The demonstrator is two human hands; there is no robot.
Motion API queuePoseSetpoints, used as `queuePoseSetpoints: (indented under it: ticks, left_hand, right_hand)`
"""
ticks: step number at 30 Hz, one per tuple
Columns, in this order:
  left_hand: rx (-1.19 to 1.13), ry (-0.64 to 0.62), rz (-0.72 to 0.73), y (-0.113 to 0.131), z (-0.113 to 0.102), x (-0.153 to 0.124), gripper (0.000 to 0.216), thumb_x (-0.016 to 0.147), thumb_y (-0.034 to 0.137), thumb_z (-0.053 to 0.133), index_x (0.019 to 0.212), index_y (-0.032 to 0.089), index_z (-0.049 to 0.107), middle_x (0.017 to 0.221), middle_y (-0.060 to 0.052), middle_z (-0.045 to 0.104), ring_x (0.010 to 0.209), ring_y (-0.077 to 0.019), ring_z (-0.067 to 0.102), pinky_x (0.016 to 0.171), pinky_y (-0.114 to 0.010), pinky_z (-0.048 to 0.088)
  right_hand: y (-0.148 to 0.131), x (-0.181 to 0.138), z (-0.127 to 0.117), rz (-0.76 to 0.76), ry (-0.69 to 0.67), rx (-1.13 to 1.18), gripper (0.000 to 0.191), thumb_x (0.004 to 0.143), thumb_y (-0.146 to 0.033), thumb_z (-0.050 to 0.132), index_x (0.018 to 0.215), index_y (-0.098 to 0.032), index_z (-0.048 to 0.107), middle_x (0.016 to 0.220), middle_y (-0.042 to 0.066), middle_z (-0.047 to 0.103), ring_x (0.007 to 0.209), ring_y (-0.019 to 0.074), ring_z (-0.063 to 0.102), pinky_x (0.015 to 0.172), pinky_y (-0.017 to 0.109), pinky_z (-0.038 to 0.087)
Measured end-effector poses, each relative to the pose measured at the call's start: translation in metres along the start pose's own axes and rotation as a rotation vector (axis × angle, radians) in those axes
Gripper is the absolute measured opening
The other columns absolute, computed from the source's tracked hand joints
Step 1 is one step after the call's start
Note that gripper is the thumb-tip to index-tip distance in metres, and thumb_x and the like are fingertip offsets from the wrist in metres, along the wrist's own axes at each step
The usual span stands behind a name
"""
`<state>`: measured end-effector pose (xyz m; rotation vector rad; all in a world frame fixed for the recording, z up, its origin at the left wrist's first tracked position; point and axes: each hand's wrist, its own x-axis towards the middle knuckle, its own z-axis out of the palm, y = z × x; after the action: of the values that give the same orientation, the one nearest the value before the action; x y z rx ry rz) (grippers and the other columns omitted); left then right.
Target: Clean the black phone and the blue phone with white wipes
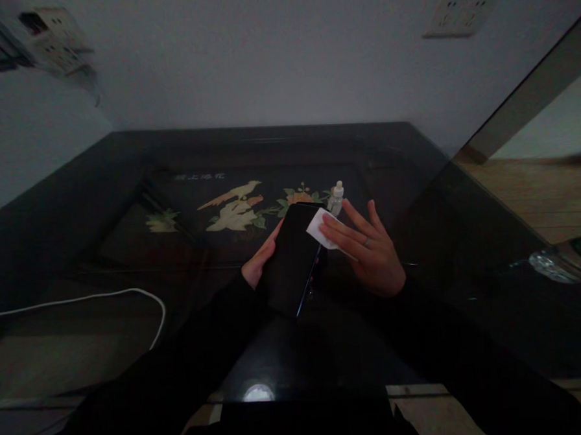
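Observation:
A dark smartphone (292,256) is tilted above the table, its black screen facing up. My left hand (262,256) grips it along the left edge, with most of the fingers hidden beneath it. In my right hand (370,255) is a folded white tissue (321,228), pressed under the fingertips at the phone's upper right corner; the other fingers are spread. Just behind the tissue stands a small clear dropper bottle (336,201) with a white cap, close to my right fingertips.
The dark glossy table (89,182) bears a picture of a bird and flowers. A white cable (129,291) curves over its left side. Toward the right edge lies a clear plastic bottle (556,263). Wall sockets (462,12) sit on the wall behind.

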<state>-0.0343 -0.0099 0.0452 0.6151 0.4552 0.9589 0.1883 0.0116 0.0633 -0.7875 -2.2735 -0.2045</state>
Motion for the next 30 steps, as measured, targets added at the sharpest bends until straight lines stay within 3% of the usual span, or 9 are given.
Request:
queuePoseSetpoints:
  ticks: [3, 7, 11, 14, 19, 24, 30]
  left_hand:
    - [0.003, 0.059, 0.045, -0.001, -0.001, 0.001, 0.067, 0.084, 0.027, 0.05, 0.143, 0.032, 0.018, 0.134, -0.009, 0.05, 0.102, -0.0308, 0.061, 0.084, -0.049, 0.048]
    - [-0.028, 0.225, 0.166, -0.005, -0.005, 0.003, 0.059, 0.085, 0.024, 0.046, 0.141, 0.023, 0.028, 0.135, -0.006, 0.05, 0.119, -0.0225, 0.05, 0.104, -0.037, 0.033]
    - [-0.052, 0.249, 0.153, -0.008, -0.008, 0.004, 0.055, 0.086, 0.029, 0.045, 0.14, 0.028, 0.03, 0.131, -0.002, 0.054, 0.118, -0.0204, 0.051, 0.106, -0.035, 0.03]
    - [-0.07, 0.259, 0.201, -0.009, -0.006, 0.005, 0.056, 0.086, 0.028, 0.044, 0.14, 0.025, 0.031, 0.126, -0.004, 0.058, 0.113, -0.02, 0.055, 0.102, -0.034, 0.035]
    - [0.016, 0.099, 0.045, -0.003, -0.005, 0.002, 0.063, 0.084, 0.029, 0.049, 0.142, 0.027, 0.025, 0.129, -0.01, 0.055, 0.102, -0.0282, 0.061, 0.092, -0.046, 0.043]
    - [0.032, 0.111, 0.05, -0.003, -0.013, 0.002, 0.063, 0.083, 0.026, 0.051, 0.142, 0.024, 0.026, 0.134, -0.007, 0.051, 0.116, -0.0253, 0.053, 0.103, -0.038, 0.036]
    - [0.145, 0.132, 0.067, -0.01, -0.014, 0.004, 0.06, 0.08, 0.028, 0.057, 0.136, 0.017, 0.039, 0.138, -0.006, 0.045, 0.129, -0.0239, 0.038, 0.108, -0.03, 0.029]
  right_hand:
    - [-0.007, -0.002, 0.001, 0.026, 0.007, 0.014, 0.057, 0.088, -0.005, 0.039, 0.138, -0.031, 0.031, 0.134, 0.0, 0.049, 0.135, 0.0206, 0.024, 0.109, 0.058, 0.017]
    - [-0.033, -0.015, 0.009, -0.137, -0.096, 0.098, 0.048, 0.089, -0.006, 0.036, 0.135, -0.021, 0.038, 0.13, 0.003, 0.053, 0.134, 0.0195, 0.028, 0.11, 0.057, 0.016]
    - [-0.044, -0.019, 0.015, -0.226, -0.148, 0.124, 0.042, 0.091, -0.011, 0.036, 0.131, -0.02, 0.043, 0.129, 0.002, 0.054, 0.135, 0.0206, 0.028, 0.111, 0.056, 0.014]
    - [-0.032, -0.012, 0.013, -0.122, -0.083, 0.075, 0.047, 0.09, -0.008, 0.038, 0.133, -0.024, 0.04, 0.13, 0.0, 0.053, 0.135, 0.0211, 0.027, 0.111, 0.057, 0.014]
    - [-0.011, -0.003, 0.007, 0.051, 0.021, 0.087, 0.056, 0.088, -0.004, 0.038, 0.138, -0.03, 0.032, 0.134, 0.002, 0.049, 0.133, 0.0203, 0.031, 0.109, 0.055, 0.024]
    - [-0.015, -0.005, 0.005, 0.155, 0.023, 0.3, 0.053, 0.09, -0.004, 0.035, 0.138, -0.026, 0.033, 0.141, 0.005, 0.04, 0.13, 0.0173, 0.037, 0.107, 0.043, 0.035]
    - [-0.012, -0.006, 0.003, 0.293, 0.023, 0.373, 0.048, 0.091, -0.009, 0.035, 0.135, -0.027, 0.04, 0.14, -0.001, 0.042, 0.128, 0.0151, 0.039, 0.109, 0.036, 0.032]
